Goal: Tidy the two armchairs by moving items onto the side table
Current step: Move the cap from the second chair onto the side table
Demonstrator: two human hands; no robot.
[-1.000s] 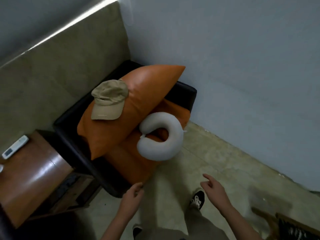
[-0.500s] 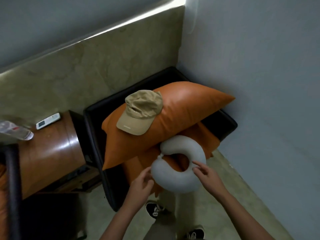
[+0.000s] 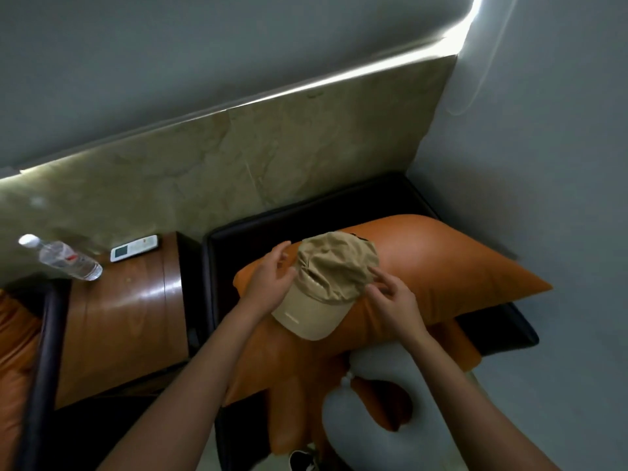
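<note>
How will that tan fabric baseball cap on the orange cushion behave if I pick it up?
The tan fabric baseball cap is thin cloth, so probably light. Its creased crown looks floppy; the flat brim seems stiffer. On the glossy orange cushion it may slide if pushed.

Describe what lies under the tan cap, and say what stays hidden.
The cap rests on an orange cushion lying across the black armchair. The cushion's surface directly beneath it, and the cap's inside, are covered.
</note>
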